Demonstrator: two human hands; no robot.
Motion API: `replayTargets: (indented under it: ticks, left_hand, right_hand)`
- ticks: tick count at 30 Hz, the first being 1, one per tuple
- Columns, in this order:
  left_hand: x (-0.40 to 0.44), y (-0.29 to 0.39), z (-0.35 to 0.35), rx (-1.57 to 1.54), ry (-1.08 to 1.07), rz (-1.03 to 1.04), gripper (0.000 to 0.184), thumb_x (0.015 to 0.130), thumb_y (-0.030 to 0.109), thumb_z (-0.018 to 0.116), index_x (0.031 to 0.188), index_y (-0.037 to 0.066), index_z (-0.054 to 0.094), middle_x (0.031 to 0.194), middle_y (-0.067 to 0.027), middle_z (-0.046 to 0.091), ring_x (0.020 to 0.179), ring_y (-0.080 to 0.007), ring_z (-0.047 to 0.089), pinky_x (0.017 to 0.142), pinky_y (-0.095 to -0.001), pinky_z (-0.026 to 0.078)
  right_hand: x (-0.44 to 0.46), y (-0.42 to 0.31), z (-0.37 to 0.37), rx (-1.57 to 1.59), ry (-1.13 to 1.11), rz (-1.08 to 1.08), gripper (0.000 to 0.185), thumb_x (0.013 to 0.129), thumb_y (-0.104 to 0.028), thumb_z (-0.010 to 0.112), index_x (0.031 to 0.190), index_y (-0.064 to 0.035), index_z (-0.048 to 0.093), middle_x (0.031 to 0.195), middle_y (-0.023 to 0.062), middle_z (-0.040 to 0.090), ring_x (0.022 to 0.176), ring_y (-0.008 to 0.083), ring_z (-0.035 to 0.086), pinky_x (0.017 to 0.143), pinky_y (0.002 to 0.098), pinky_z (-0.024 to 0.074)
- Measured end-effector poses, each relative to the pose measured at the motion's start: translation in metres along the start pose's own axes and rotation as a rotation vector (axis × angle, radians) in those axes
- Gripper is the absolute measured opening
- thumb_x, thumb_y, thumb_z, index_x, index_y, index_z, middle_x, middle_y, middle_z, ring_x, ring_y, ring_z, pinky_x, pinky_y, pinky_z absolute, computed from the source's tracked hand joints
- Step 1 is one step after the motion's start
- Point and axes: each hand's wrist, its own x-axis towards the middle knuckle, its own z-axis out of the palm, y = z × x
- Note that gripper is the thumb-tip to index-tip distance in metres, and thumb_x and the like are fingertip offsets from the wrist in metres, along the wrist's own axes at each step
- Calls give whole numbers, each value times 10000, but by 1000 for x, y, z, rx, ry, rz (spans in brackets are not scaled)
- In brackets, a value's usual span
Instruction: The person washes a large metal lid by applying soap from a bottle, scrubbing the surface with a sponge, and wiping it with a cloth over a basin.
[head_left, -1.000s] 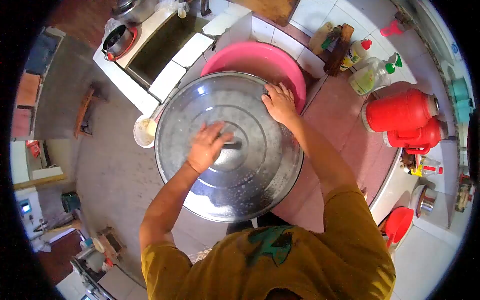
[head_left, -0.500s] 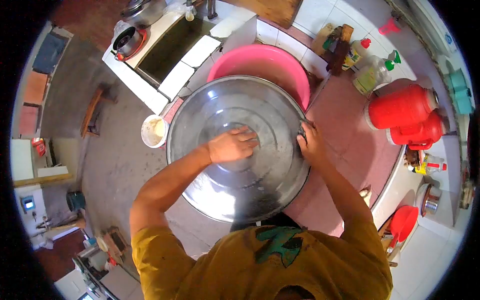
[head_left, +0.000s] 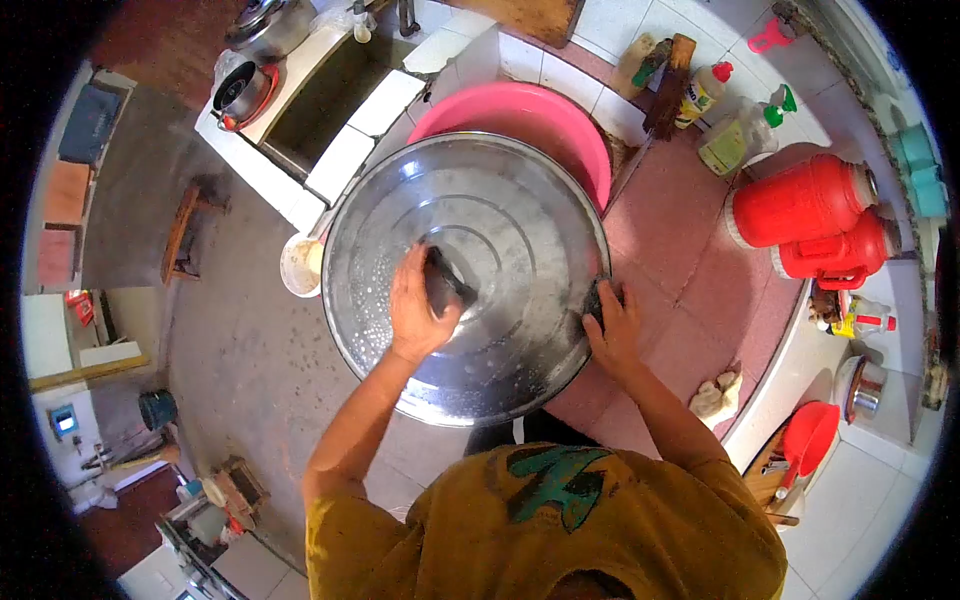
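A large round metal lid [head_left: 510, 350], shiny and wet with droplets on its left side, lies in front of me, overlapping a pink basin [head_left: 600, 165]. My left hand [head_left: 412, 308] is at the lid's middle, its thumb spread from the stretched fingers. Between them shows a dark handle-like piece [head_left: 458, 287]; whether the fingers touch it I cannot tell. At the lid's right rim, my right hand [head_left: 618, 328] presses a dark scouring pad [head_left: 593, 300], mostly hidden by the fingers.
A white tub [head_left: 298, 268] stands left of the lid, below a tiled sink [head_left: 325, 105]. Soap bottles [head_left: 735, 145] and red thermoses [head_left: 800, 205] line the right side. A pale cloth [head_left: 717, 397] lies on the right.
My left hand has drawn back leftward from over the lid's centre, uncovering the dark piece. My right hand has slid down along the rim with the pad. Droplets now show on the lid's left.
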Motion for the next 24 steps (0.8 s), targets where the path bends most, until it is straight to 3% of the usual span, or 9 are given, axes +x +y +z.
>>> replayTargets:
  ticks: [3,4,9,11,13,15,17,20,24]
  left_hand:
    - [-6,14,30,244,133,-106,951,680,311,751,1431,-63,302,1430,-277,409,1349,-431,371,1130,-547,263]
    - [-3,18,37,292,131,-126,1010,697,386,739,1445,-86,251,1475,-278,346,1399,-427,299,1152,-567,193]
    - [-5,18,47,362,117,-191,1027,697,411,727,1458,-73,233,1498,-268,320,1420,-434,262,1146,-592,181]
    - [-3,17,45,363,109,-182,1034,695,415,724,1463,-68,227,1498,-268,320,1419,-433,265,1145,-596,177]
    - [-2,18,44,376,99,-187,1040,695,418,722,1466,-67,221,1498,-268,319,1418,-434,266,1145,-595,177]
    - [-1,18,45,389,101,-180,1042,695,420,721,1468,-65,218,1497,-269,319,1417,-434,266,1145,-595,177]
    - [-3,15,49,394,114,-164,1040,696,420,720,1469,-63,217,1496,-269,319,1417,-434,265,1144,-596,177]
    - [-3,16,49,397,115,-170,1037,700,413,721,1469,-63,215,1499,-266,316,1419,-431,261,1144,-597,173]
    - [-2,16,45,348,88,-188,1026,703,406,714,1466,-66,216,1519,-267,280,1435,-430,229,1162,-590,130]
  right_hand:
    - [6,-14,-29,65,-140,80,606,921,-325,551,1427,-15,430,1461,218,433,1348,491,308,1132,554,205]
    - [7,-9,-29,50,-147,47,599,923,-316,544,1428,-15,427,1464,219,427,1355,488,301,1135,557,197]
    - [44,25,-4,-77,-98,-128,595,937,-321,537,1438,-32,398,1454,214,446,1375,474,291,1140,570,170]
    - [109,31,11,93,-11,-283,542,955,-339,512,1419,-71,428,1465,173,450,1405,439,275,1143,593,158]
    - [170,9,19,67,-63,-106,504,965,-365,495,1395,-107,458,1458,124,474,1431,419,250,1138,633,134]
    - [218,-9,32,-93,-97,-142,500,970,-385,479,1397,-125,461,1451,94,490,1444,414,230,1124,664,132]
    - [247,-25,43,-49,-127,-109,499,970,-395,473,1395,-134,465,1453,87,491,1438,413,241,1127,656,128]
    - [220,-21,33,29,-111,-63,534,966,-397,474,1420,-117,442,1460,107,482,1429,422,251,1130,649,110]
    - [87,20,-2,81,-121,-24,613,961,-373,483,1458,-26,386,1443,209,467,1411,464,247,1136,628,95]
